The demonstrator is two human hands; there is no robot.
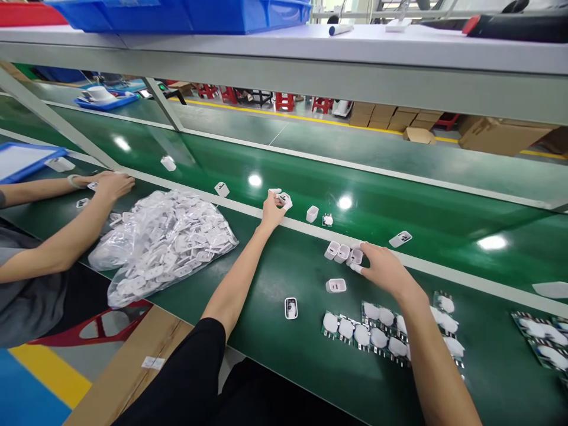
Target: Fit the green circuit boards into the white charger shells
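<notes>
At the right hand (385, 269), white casings (342, 253); carton label (153, 362) unreadable.

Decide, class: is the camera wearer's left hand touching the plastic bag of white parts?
Apart. The head view shows bare green tabletop between the left hand and the right edge of the plastic bag.

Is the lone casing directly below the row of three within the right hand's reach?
Probably yes: the right hand, at the row of three, is close, and nothing visible blocks the lone casing.
</notes>
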